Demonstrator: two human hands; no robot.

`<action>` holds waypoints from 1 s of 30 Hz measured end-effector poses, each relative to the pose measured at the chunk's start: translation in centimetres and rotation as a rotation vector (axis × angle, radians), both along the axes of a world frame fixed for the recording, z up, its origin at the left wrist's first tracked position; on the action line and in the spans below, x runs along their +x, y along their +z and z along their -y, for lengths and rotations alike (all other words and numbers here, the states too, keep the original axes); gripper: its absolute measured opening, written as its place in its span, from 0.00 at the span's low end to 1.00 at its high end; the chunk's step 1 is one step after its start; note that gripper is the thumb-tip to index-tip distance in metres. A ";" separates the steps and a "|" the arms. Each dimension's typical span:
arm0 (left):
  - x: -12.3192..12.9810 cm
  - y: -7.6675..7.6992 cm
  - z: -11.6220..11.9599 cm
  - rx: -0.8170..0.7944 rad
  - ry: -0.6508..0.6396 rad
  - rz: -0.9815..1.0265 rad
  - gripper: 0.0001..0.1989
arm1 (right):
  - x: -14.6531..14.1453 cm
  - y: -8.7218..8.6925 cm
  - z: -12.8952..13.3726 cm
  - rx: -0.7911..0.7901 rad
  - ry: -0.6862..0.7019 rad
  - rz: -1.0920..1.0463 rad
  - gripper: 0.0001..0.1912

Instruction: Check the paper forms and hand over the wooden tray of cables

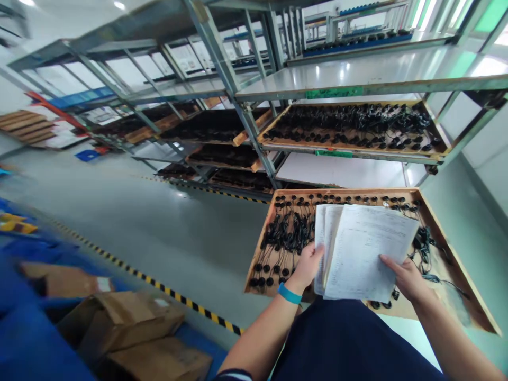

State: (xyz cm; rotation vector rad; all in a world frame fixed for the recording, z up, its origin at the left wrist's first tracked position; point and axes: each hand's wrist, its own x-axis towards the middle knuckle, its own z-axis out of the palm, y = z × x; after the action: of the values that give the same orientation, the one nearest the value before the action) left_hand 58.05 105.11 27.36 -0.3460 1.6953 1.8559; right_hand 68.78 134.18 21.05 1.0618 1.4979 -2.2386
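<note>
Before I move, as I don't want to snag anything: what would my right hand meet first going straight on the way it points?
The papers, which the right hand touches. Past them, the line seems to run over the black parts in the tray, though depth is unclear.

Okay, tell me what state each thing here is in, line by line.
Papers: stacked, slightly fanned, held
Left hand: closed on papers' left edge
Right hand: gripping their right side
Wristband: on left wrist
Near tray: loaded, partly hidden by papers
Black parts: cables bunched, round ends mostly in rows
Shelf tray: loaded
Cardboard boxes: blurred, flaps unclear
</note>
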 end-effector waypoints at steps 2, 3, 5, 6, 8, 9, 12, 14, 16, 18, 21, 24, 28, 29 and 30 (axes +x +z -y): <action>0.1 -0.7 0.3 -0.054 -0.011 -0.028 0.27 | -0.2 0.5 0.1 0.038 -0.014 -0.012 0.24; 0.0 -1.0 0.5 -0.082 -0.010 -0.044 0.27 | -0.4 0.8 0.0 0.058 -0.025 -0.011 0.25; -0.3 -1.4 0.9 -0.133 0.011 -0.071 0.27 | -0.6 1.0 -0.3 0.091 -0.058 -0.010 0.26; -0.5 -1.4 1.1 -0.152 0.024 -0.079 0.27 | -0.6 1.0 -0.7 0.106 -0.081 -0.012 0.26; -1.1 -1.4 1.4 -0.179 0.054 -0.095 0.27 | -0.5 0.9 -1.8 0.139 -0.124 -0.019 0.26; -1.4 -1.2 1.6 -0.178 0.070 -0.097 0.27 | -0.3 0.7 -2.4 0.156 -0.143 -0.020 0.25; -2.2 -0.9 2.0 -0.115 0.155 -0.070 0.29 | 0.2 0.1 -4.3 0.167 -0.208 -0.012 0.24; -2.6 -0.8 2.2 -0.096 0.217 -0.033 0.31 | 0.6 -0.3 -5.4 0.137 -0.264 -0.023 0.24; -3.0 -0.7 2.5 -0.095 0.252 -0.002 0.33 | 0.8 -0.4 -6.0 0.105 -0.306 -0.043 0.24; -3.3 -0.6 2.6 -0.082 0.272 0.017 0.34 | 0.8 -0.3 -6.4 0.085 -0.337 -0.068 0.22; -3.7 -0.4 2.7 -0.037 0.307 0.036 0.34 | 0.8 0.1 -6.4 0.072 -0.366 -0.109 0.20; -3.9 0.0 2.5 -0.019 0.302 0.050 0.32 | 0.6 0.4 -6.3 0.059 -0.363 -0.125 0.21; -3.9 0.5 2.2 -0.020 0.292 0.043 0.32 | 0.5 0.7 -6.1 0.036 -0.364 -0.107 0.23; -3.9 0.6 2.1 -0.022 0.289 0.042 0.32 | 0.5 0.7 -6.1 0.034 -0.365 -0.101 0.23; -3.9 0.8 2.1 -0.025 0.284 0.040 0.33 | 0.4 0.8 -6.1 0.032 -0.366 -0.096 0.23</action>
State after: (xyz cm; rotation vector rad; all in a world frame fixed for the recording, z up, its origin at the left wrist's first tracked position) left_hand 54.19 103.02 28.16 -0.6586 1.7144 2.0131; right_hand 69.22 140.30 21.83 1.3503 1.4801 -2.5462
